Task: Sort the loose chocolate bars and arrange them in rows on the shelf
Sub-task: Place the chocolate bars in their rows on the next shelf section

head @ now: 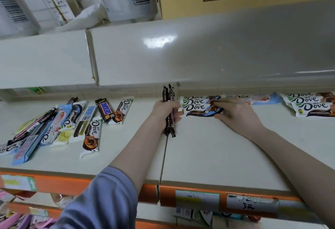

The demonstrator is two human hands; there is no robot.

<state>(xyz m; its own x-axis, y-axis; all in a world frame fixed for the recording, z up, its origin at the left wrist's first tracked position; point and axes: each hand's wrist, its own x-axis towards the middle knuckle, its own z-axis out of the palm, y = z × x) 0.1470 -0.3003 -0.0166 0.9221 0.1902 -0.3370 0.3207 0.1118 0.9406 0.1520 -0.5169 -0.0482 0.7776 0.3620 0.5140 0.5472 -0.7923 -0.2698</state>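
**Hands at the back of the shelf, one gripping bars, one flat on a row**

The left hand [164,111], its arm coming out of a blue-grey sleeve [101,198], is clenched around a small bundle of dark-wrapped chocolate bars [169,109] held on edge, their ends sticking out above and below the fist. The right hand [233,112] lies flat with fingers spread, pressing on the right end of a short stack of white Dove bars with brown and blue print [199,104] set in a row near the back of the pale cream shelf [208,152]; it grasps nothing. The bundle sits just beside the left end of that stack.

Further right along the back lie a pale blue and pink Dove bar [259,99] and another stack of white Dove bars [311,104]. On the left part of the shelf a loose, overlapping heap of mixed bars [54,125] remains unsorted, among them a brown Snickers bar [105,109] and several white Dove bars lying at angles. An orange strip with paper price labels [197,199] runs along the shelf's front edge
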